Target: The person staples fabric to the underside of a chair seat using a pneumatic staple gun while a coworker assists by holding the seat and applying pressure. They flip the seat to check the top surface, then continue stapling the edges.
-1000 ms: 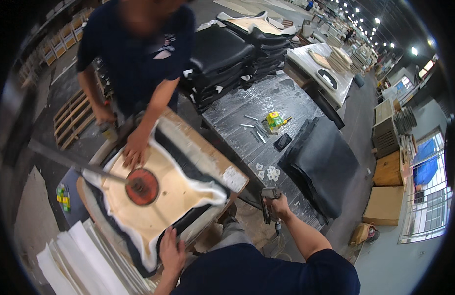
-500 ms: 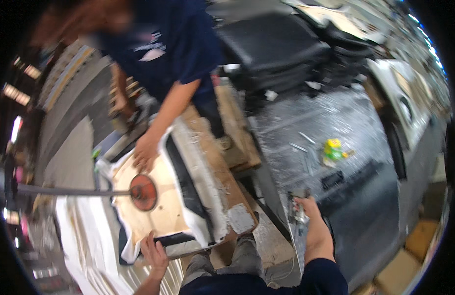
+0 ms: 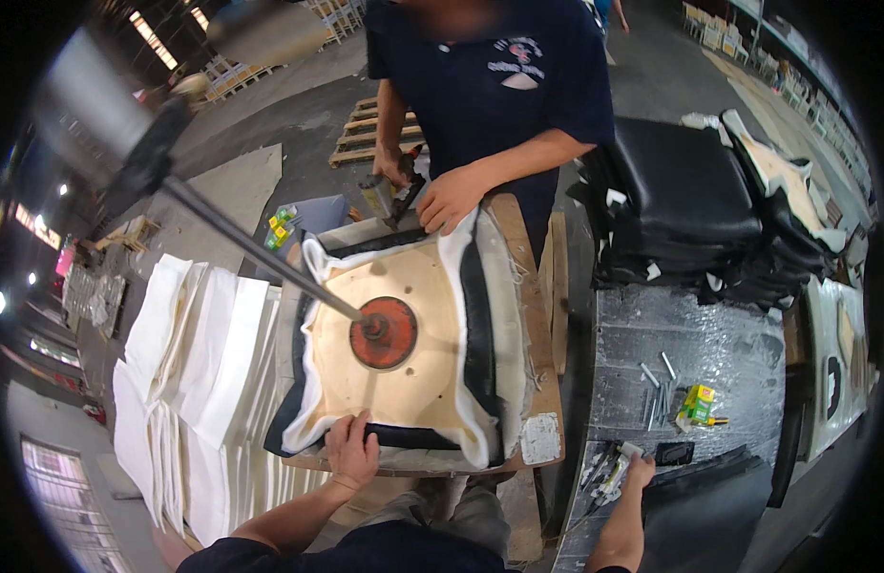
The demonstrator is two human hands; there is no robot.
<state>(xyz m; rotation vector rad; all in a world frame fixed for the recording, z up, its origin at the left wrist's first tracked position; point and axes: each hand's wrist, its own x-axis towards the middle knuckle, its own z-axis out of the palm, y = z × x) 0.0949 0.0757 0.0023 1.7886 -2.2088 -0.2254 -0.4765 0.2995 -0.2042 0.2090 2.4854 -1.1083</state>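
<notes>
Seat base [image 3: 404, 344], wooden underside up, lies on the surface [image 3: 537, 315], pinned by a red disc [image 3: 385, 332]; its black cover edge runs across beneath the left hand [image 3: 351, 451], which presses there. Right hand [image 3: 633, 473] grips a stapler [image 3: 609, 475] pointing away.

Right hand's fingers [image 3: 637, 470] behind grey tool [image 3: 614, 475]

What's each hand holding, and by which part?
Left hand presses the near edge of the seat cover on the board. Right hand touches staple strips at their end; whether it has closed on them can't be told.
</notes>
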